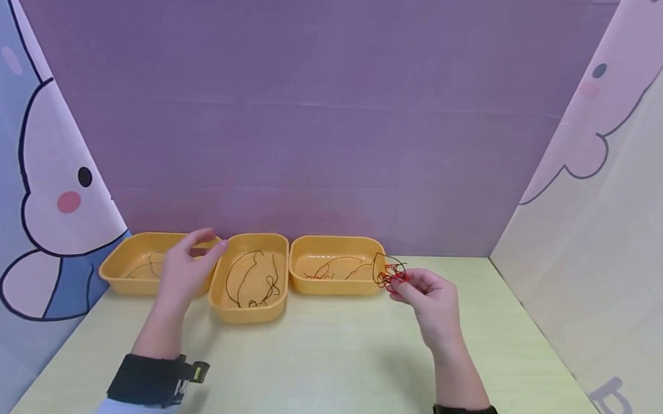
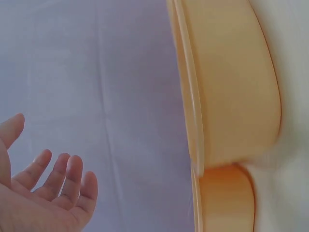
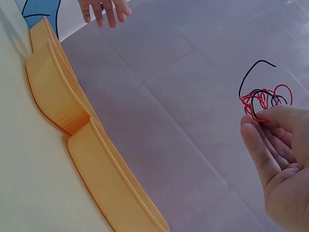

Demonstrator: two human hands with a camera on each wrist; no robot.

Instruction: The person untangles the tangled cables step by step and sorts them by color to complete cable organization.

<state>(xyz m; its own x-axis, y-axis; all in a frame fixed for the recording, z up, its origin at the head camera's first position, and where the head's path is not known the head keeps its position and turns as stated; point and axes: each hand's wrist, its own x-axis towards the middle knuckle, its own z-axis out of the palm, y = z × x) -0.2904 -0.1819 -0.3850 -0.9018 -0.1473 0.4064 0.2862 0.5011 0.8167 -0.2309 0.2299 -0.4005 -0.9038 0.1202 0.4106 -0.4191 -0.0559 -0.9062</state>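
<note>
My right hand [image 1: 430, 304] pinches a tangled bundle of red and black wire [image 1: 393, 275] between thumb and fingers, in the air by the right bin's corner. In the right wrist view, one black end of the wire bundle [image 3: 263, 99] arcs up above the red loops. My left hand [image 1: 186, 271] is raised over the left yellow bin [image 1: 130, 286], near the middle bin, and holds nothing. The left wrist view shows the fingers of the left hand [image 2: 53, 195] spread and slightly bent, thumb apart.
Beside the left bin stand a middle yellow bin [image 1: 249, 316], turned lengthwise, and a right yellow bin [image 1: 333, 287]. Thin wires lie in all three. A purple backdrop [image 1: 313, 120] rises behind the pale tabletop [image 1: 313, 367], with printed panels on both sides.
</note>
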